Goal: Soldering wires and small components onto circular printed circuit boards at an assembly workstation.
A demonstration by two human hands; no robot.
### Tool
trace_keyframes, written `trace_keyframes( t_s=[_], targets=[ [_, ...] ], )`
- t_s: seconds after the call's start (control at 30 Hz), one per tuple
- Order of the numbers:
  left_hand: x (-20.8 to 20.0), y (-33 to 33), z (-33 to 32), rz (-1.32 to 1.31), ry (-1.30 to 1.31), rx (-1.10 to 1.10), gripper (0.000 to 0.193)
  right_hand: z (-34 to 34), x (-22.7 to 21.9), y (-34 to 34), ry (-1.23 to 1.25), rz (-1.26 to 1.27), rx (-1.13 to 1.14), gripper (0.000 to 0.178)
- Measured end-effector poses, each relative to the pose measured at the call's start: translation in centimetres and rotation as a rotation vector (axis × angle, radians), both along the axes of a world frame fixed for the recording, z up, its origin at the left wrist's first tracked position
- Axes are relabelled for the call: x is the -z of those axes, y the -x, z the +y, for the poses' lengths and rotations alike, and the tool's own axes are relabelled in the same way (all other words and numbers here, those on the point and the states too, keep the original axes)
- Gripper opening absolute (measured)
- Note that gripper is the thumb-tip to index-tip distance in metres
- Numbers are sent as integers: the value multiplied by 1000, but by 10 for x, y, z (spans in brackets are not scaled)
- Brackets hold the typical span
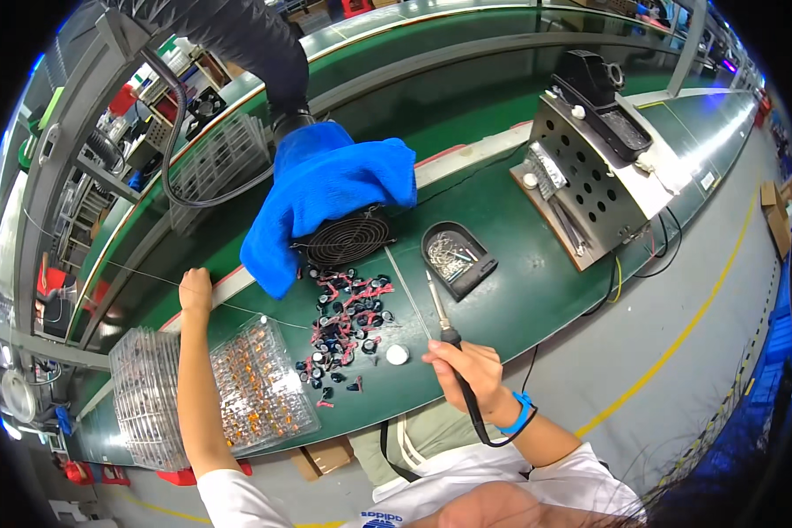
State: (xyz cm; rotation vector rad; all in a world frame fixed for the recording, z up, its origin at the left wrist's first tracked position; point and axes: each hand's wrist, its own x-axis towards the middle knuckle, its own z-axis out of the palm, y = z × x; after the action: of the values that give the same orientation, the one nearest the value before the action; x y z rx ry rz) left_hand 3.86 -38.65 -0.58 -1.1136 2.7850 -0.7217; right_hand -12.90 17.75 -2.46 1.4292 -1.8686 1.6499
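Observation:
My right hand (471,374), with a blue band at the wrist, grips a soldering iron (449,330) whose tip points away from me over the green bench. My left hand (195,289) is closed at the far left side, above the clear trays, and a thin wire (260,313) runs out from both sides of it. Between the hands lies a loose pile of small round black parts with red leads (348,312). Close to the right hand sits a small white round piece (398,355). A clear blister tray with orange and metallic parts (260,383) lies below the left hand.
Stacked clear trays (145,400) stand at the left. A black fan grille (348,240) is partly covered by a blue cloth (326,185). Beyond the iron is a black scoop tray with small metal pieces (458,255). A perforated metal box (581,176) stands at the right.

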Motion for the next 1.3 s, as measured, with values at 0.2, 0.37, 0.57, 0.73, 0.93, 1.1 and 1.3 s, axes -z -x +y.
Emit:
trace_keyframes(
  t_s=[0.2,0.37,0.57,0.73,0.93,1.1,1.3],
  targets=[
    [-45,6,66,525,-147,265,10,2,4,5,22,-30,-19,28],
    [-86,-28,179,1202,-681,203,19,-2,-4,6,93,-46,-30,30],
    [-84,-52,315,1415,-744,200,23,-10,0,5,85,-71,-81,36],
    [-66,-47,306,1438,-651,54,22,-8,1,4,55,-49,-90,37],
    [-56,-16,370,1195,-1291,304,14,-2,2,3,17,-75,-80,37],
    [-48,28,391,842,-1329,381,11,-7,2,-2,18,-75,-138,35],
    [-40,50,387,852,-1130,455,14,-8,1,2,-37,-17,-145,33]
  ],
)
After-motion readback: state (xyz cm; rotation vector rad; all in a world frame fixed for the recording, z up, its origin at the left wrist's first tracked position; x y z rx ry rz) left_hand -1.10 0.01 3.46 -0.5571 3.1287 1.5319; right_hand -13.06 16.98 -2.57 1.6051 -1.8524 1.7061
